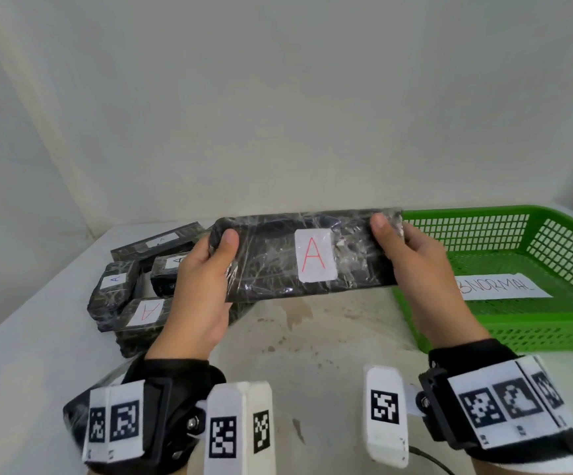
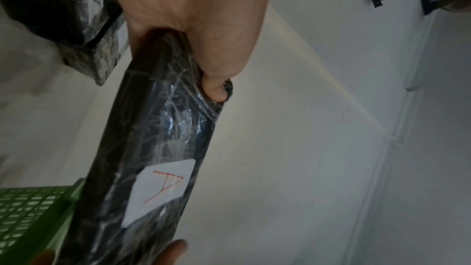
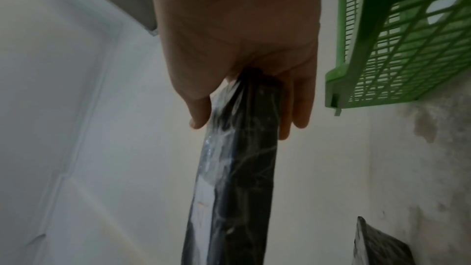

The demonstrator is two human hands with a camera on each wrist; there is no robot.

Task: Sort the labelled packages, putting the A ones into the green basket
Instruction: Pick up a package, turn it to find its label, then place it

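Two hands held one long black wrapped package [image 1: 298, 255] up off the table [image 1: 329, 337] in the head view: left hand [image 1: 202, 286] gripped its left end w/ thumb on top, right hand [image 1: 415, 265] gripped its right end the same way. White label w/ a red A [image 1: 315, 255] faced up, btwn the thumbs. Green basket [image 1: 552, 323] sat just right of the right hand, holding a paper strip [image 1: 504, 286]. More packages [image 1: 130, 296] lay piled beyond the left hand.

Left wrist view: left hand [image 2: 193, 23] wrapped round the package [image 2: 153, 148] end, thumb pressed on its face; label [image 2: 160, 190] further along; basket [image 2: 33, 217] past the far end.

Right wrist view: right hand [image 3: 237, 47] clamped the package [image 3: 239, 168] edge-on, thumb one side, fingers [image 3: 298, 108] the other; basket [image 3: 397, 47] close beside the fingers.
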